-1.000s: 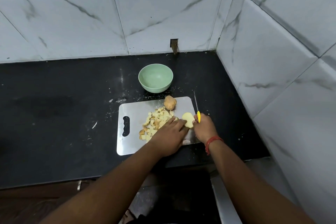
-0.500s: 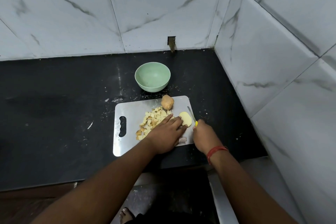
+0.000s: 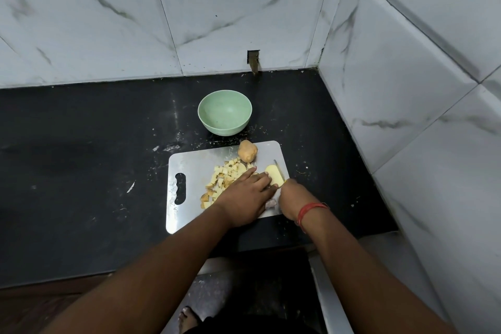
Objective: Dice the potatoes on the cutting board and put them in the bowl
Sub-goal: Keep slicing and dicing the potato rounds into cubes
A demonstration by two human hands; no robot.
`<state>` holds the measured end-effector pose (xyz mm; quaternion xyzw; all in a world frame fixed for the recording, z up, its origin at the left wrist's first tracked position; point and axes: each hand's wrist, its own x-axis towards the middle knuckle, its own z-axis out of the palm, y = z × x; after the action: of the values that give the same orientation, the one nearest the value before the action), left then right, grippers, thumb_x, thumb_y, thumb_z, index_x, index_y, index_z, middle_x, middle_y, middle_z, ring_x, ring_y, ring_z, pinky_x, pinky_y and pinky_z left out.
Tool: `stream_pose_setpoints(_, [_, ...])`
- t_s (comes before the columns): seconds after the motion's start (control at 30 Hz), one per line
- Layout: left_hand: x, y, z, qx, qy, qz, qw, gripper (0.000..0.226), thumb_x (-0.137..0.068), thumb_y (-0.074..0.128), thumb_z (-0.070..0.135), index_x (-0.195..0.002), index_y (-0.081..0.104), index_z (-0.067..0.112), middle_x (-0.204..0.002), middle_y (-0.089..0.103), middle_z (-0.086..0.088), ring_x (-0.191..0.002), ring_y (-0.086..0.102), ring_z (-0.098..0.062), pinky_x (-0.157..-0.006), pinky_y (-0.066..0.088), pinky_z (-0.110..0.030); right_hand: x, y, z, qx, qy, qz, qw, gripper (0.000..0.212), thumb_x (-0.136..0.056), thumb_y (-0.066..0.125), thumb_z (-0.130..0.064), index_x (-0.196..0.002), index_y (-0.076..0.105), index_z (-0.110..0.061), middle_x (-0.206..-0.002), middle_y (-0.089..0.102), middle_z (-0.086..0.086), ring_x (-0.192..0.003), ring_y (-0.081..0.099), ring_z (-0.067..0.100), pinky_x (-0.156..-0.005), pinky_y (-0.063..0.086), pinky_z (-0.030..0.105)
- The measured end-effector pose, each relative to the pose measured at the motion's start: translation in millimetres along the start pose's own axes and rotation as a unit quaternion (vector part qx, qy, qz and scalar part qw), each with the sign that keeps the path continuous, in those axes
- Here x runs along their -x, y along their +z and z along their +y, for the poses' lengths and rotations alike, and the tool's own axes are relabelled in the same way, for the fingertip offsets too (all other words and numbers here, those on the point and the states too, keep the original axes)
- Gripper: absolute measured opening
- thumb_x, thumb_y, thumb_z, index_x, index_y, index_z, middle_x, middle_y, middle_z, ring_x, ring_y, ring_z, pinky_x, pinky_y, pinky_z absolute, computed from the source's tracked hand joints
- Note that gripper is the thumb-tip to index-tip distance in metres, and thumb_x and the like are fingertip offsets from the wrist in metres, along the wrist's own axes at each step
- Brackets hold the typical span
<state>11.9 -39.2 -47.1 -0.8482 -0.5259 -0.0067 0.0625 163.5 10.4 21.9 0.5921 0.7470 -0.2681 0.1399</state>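
The knife (image 3: 279, 171), upright a second ago, now lies low across the cut potato piece (image 3: 274, 178) right of centre, so another slice is under way. The right hand (image 3: 294, 199) wraps its handle; the left hand (image 3: 245, 199) presses flat-fingered on the piece. Diced cubes (image 3: 223, 180) stay heaped on the cutting board (image 3: 189, 168), a whole potato (image 3: 247, 151) is uncut, and the bowl (image 3: 225, 112) above holds nothing.

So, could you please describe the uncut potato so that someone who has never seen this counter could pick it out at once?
Find the metal cutting board on the black counter, in front of the green bowl. The whole potato sits at the board's far edge, nearest the bowl. Unlike the pale diced pieces and the cut half beside it, it is tan, rounded and skin-on.
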Motion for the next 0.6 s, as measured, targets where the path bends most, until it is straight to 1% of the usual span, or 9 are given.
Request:
stream_pose_setpoints(0.03, [-0.4, -0.6, 0.6, -0.006, 0.000, 0.005, 1.000, 0.055, -0.097, 0.033, 0.039, -0.138, 0.061, 0.016, -0.130, 0.062, -0.012, -0.125, 0.058, -0.030, -0.120, 0.027, -0.048, 2.6, 1.4, 3.9, 0.005, -0.013, 0.005, 1.000, 0.034, -0.095, 0.048, -0.013, -0.126, 0.051, -0.001, -0.123, 0.058, 0.020, -0.112, 0.058, 0.038, -0.087, 0.047, 0.041])
stream_pose_setpoints(0.1, [-1.2, -1.6, 1.7, -0.016, 0.000, 0.020, 1.000, 0.055, -0.100, 0.031, 0.042, -0.135, 0.064, 0.016, -0.126, 0.064, -0.010, -0.122, 0.061, -0.029, -0.119, 0.028, -0.048, 5.1, 6.4, 7.7, 0.010, -0.010, -0.005, 1.000, 0.034, -0.095, 0.048, -0.014, -0.126, 0.049, -0.001, -0.122, 0.058, 0.020, -0.111, 0.058, 0.037, -0.086, 0.047, 0.040])
stream_pose_setpoints(0.2, [-1.8, -0.2, 1.9, -0.021, -0.004, 0.028, 0.999, 0.053, -0.104, 0.032, 0.045, -0.135, 0.064, 0.017, -0.126, 0.065, -0.009, -0.123, 0.060, -0.028, -0.120, 0.025, -0.046, 12.4, 14.7, 8.8, 0.023, 0.042, -0.043, 0.998, 0.046, -0.094, 0.052, -0.012, -0.135, 0.035, 0.001, -0.133, 0.052, 0.020, -0.120, 0.056, 0.032, -0.096, 0.046, 0.037])
stream_pose_setpoints(0.27, [-1.5, 2.1, 1.9, -0.019, -0.006, 0.027, 0.999, 0.052, -0.105, 0.034, 0.046, -0.137, 0.063, 0.017, -0.128, 0.064, -0.009, -0.125, 0.059, -0.028, -0.121, 0.024, -0.047, 18.9, 21.2, 16.6, 0.003, 0.059, -0.043, 0.997, 0.048, -0.092, 0.051, -0.006, -0.136, 0.032, 0.001, -0.133, 0.052, 0.020, -0.118, 0.057, 0.031, -0.096, 0.046, 0.036])
stream_pose_setpoints(0.37, [-1.3, 4.5, 2.1, -0.020, -0.008, 0.028, 0.999, 0.049, -0.105, 0.039, 0.046, -0.136, 0.063, 0.016, -0.128, 0.064, -0.010, -0.125, 0.058, -0.029, -0.121, 0.026, -0.047, 32.0, 30.1, 31.6, -0.007, 0.025, -0.037, 0.999, 0.037, -0.096, 0.044, -0.006, -0.131, 0.036, 0.002, -0.125, 0.057, 0.021, -0.110, 0.060, 0.033, -0.088, 0.048, 0.036])
stream_pose_setpoints(0.5, [-0.6, 6.1, 1.4, -0.006, -0.015, 0.025, 1.000, 0.047, -0.105, 0.043, 0.045, -0.137, 0.061, 0.016, -0.131, 0.062, -0.011, -0.128, 0.056, -0.029, -0.121, 0.026, -0.048, 46.2, 40.6, 46.9, -0.022, 0.031, -0.046, 0.998, 0.028, -0.093, 0.043, -0.003, -0.120, 0.038, -0.005, -0.118, 0.061, 0.017, -0.106, 0.063, 0.028, -0.085, 0.048, 0.033])
stream_pose_setpoints(0.6, [0.0, 6.4, 1.8, 0.000, -0.016, 0.018, 1.000, 0.047, -0.105, 0.046, 0.045, -0.139, 0.060, 0.017, -0.134, 0.061, -0.011, -0.130, 0.054, -0.029, -0.123, 0.024, -0.047, 53.2, 40.0, 55.9, -0.019, 0.013, -0.045, 0.999, 0.014, -0.094, 0.039, -0.003, -0.107, 0.038, -0.009, -0.116, 0.063, 0.018, -0.104, 0.064, 0.029, -0.077, 0.044, 0.028])
